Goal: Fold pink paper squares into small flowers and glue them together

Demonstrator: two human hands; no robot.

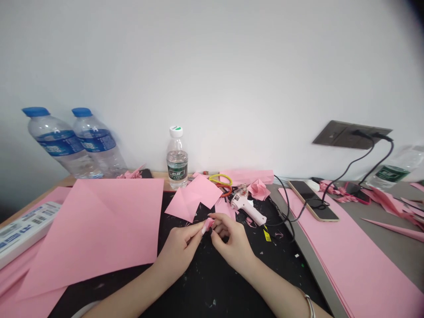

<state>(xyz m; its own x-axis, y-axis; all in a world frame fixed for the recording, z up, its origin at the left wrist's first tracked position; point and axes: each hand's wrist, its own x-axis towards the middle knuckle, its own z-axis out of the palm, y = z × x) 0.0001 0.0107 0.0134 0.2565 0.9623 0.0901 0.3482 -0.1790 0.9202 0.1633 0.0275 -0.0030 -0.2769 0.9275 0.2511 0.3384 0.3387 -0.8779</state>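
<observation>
Above the black mat (212, 282), my left hand (180, 247) pinches a small piece of folded pink paper (208, 224) between thumb and fingers. From the other side my right hand (233, 238) meets it, with thumb and curled fingertips closed at the paper's edge. Just beyond the hands lies a pink paper sheet (194, 196) with a notched edge. To the right of that sheet are a white glue gun (249, 210) and a folded pink paper flower (259, 190). Scissors with yellow and orange handles (220, 180) lie behind the sheet.
Large pink sheets (112, 229) cover the left side, with a white box (26, 229) on them. A small water bottle (177, 161) and two larger bottles (99, 143) stand by the wall. A phone (313, 201), cables and pink sheets (357, 251) lie right.
</observation>
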